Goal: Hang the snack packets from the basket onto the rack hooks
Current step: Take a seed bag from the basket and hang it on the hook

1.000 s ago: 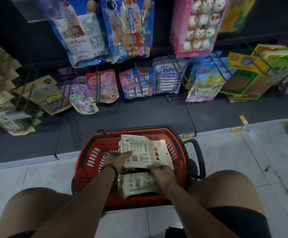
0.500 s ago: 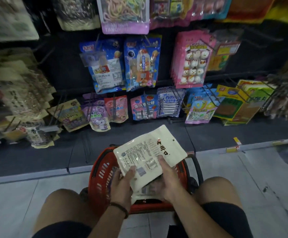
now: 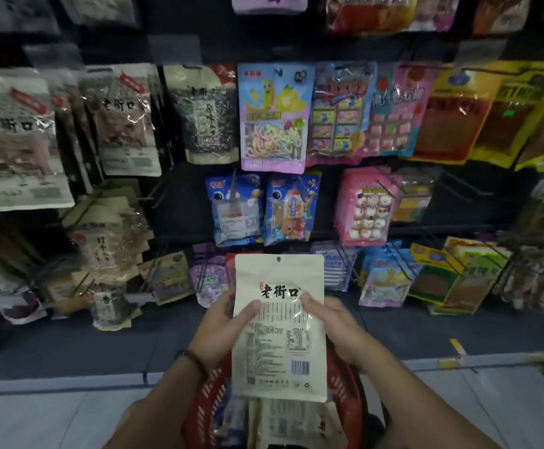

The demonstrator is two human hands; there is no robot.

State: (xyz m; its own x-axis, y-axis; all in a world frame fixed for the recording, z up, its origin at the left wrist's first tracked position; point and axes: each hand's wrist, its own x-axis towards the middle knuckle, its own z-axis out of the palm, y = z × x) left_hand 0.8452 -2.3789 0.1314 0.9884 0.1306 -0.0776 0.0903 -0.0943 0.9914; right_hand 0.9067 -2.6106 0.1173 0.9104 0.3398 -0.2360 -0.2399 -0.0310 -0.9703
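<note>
Dim light, dk base ledge (image 3: 69, 348), pale tile floor (image 3: 53, 419)

Both hands, upright two-handed hold. The left forearm (image 3: 160, 406) and right forearm (image 3: 419, 403) enter from below and converge toward the centre. We see the left hand (image 3: 227, 322) gripping the left edge of the packet (image 3: 278, 345), with its thumb (image 3: 249, 311) across the front and its fingers hidden behind. The right hand (image 3: 335, 328) mirrors it on the right edge, thumb (image 3: 308, 301) in front. We note the thumbs roughly level and apart, and a dark band (image 3: 196, 361) around the left wrist.
</note>
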